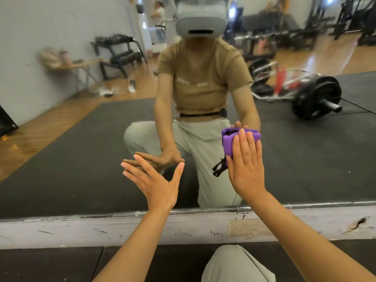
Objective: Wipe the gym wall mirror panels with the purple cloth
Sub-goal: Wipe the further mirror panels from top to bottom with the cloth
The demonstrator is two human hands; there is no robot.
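The wall mirror panel [81,159] fills most of the head view, its bottom edge just above a scuffed white baseboard. My right hand [247,165] lies flat with straight fingers, pressing the folded purple cloth [228,143] against the glass low on the right. The cloth shows above and to the left of my fingers. My left hand [156,180] is open, fingers spread, its fingertips touching the mirror left of the cloth. Both hands are doubled by their reflections.
The white baseboard [122,226] runs under the mirror, chipped at the right. My bent knee [236,265] is at the bottom centre on black floor mats. Reflected in the glass: a barbell with plates, a dumbbell rack, a folding table, gym machines.
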